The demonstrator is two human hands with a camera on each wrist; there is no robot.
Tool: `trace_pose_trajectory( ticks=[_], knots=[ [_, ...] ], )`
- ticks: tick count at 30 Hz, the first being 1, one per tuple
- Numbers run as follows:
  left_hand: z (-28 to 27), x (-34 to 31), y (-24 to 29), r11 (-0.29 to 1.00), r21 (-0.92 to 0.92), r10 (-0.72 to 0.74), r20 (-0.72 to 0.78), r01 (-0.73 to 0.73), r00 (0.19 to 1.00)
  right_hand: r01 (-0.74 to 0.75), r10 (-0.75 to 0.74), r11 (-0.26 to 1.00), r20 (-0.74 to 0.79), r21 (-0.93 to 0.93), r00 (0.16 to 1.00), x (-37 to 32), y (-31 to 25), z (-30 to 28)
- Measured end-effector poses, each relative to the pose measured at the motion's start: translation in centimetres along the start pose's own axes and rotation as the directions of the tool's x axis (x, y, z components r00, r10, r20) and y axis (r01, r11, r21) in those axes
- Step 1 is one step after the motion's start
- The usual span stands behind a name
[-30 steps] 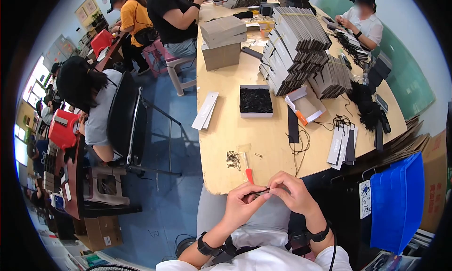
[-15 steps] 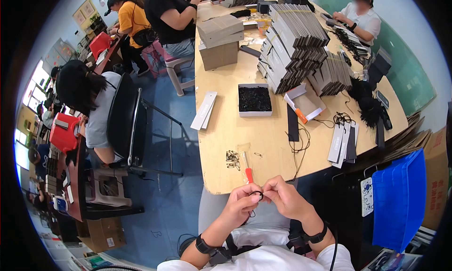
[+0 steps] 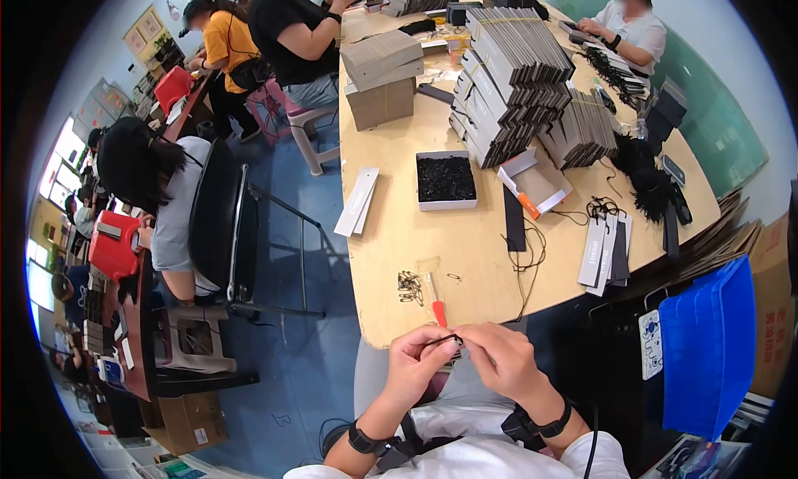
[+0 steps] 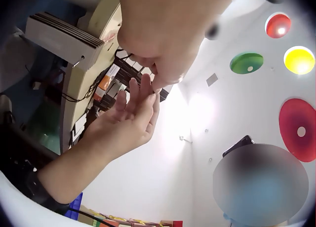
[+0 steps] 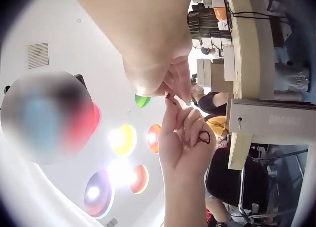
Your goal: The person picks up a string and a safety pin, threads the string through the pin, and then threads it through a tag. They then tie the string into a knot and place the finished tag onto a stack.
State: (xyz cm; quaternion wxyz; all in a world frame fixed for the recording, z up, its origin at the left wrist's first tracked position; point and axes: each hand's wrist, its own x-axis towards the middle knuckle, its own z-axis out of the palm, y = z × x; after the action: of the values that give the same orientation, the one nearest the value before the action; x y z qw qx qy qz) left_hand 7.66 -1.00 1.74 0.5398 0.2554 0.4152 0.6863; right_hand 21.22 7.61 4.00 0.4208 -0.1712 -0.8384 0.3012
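Observation:
In the head view, my left hand (image 3: pixel 413 367) pinches a thin black cord (image 3: pixel 445 340) between thumb and finger near the table's front edge. The fingertips of my right hand (image 3: pixel 505 361) meet it and pinch at the cord's end. A small loop of cord (image 5: pixel 204 137) shows against the left fingers in the right wrist view. Dark loose clips or loops (image 3: pixel 409 287) lie on the table beside a red-handled tool (image 3: pixel 439 312). Grey tags with a hole (image 5: pixel 271 120) appear near the table edge in the right wrist view; their support is unclear.
A white box of small black pieces (image 3: pixel 445 180) stands mid-table, with pale tags (image 3: pixel 357 203) to its left. Tall bundled card stacks (image 3: pixel 511 88), an open white-orange box (image 3: pixel 534 184) and corded tags (image 3: pixel 605 250) are farther right. A blue bin (image 3: pixel 706 346) stands beside the table.
The cord loop that stood up at the left fingertips half a second ago is lower and flatter now. Both hands have stayed together, shifting slightly. The head view has moved a little.

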Motion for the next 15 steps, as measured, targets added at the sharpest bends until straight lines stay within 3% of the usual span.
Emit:
trace_pose_trajectory(
  ticks=[2, 4, 5, 7, 12, 14, 15],
  knots=[
    [0.3, 0.0, 0.4, 0.999, 0.034, 0.041, -0.015, -0.041, 0.999, -0.188, 0.188, 0.969, 0.012, 0.16, 0.982, 0.0, -0.5, 0.0],
    [0.4, -0.1, 0.7, 0.969, 0.23, 0.101, -0.04, -0.089, 0.994, -0.229, 0.234, 0.955, -0.006, 0.188, 0.972, -0.3, -0.4, 0.3],
    [0.5, -0.1, 0.7, 0.969, 0.23, 0.1, -0.04, -0.089, 0.994, -0.269, 0.28, 0.939, -0.023, 0.217, 0.96, -0.4, -0.3, 0.5],
    [0.8, 0.0, 0.5, 0.931, 0.338, 0.178, -0.085, -0.14, 0.98, -0.249, 0.266, 0.948, -0.063, 0.199, 0.962, -0.4, -0.1, 0.9],
    [1.4, 0.4, 0.1, 0.929, 0.348, 0.19, -0.156, -0.126, 0.969, -0.197, 0.205, 0.978, -0.145, 0.067, 0.968, 0.0, -0.2, 1.3],
    [1.2, 0.6, -0.2, 0.918, 0.378, 0.206, -0.184, -0.124, 0.961, -0.261, 0.268, 0.963, -0.141, 0.066, 0.953, -0.5, 0.3, 1.7],
    [1.0, 0.8, -0.3, 0.85, 0.506, 0.262, -0.164, -0.147, 0.951, -0.258, 0.265, 0.964, -0.142, 0.064, 0.954, -0.5, 0.5, 1.7]
  ],
)
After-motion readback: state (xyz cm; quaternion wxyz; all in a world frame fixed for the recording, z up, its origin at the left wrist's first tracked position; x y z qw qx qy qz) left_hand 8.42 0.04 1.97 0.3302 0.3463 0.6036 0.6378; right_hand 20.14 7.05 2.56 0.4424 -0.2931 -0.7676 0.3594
